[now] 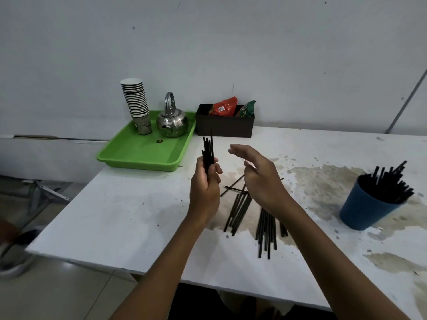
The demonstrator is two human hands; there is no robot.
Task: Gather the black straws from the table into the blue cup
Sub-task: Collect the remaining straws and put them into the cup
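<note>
Left hand [205,181] raised above white surface [129,213], fingers curled round upright bundle of black straws [208,151]. Right hand [258,174] just beside it, fingers relaxed and spread, holding nothing. Loose straws [240,209] lie on surface directly below and between both hands. Blue cup [365,211] well apart to right, tilted, already packed with straws. Green tray [143,151] with metal kettle [172,123] and stacked paper cups [136,102] at far left.

Stained white table [129,218] against pale wall [254,42], tiled floor [57,294].
</note>
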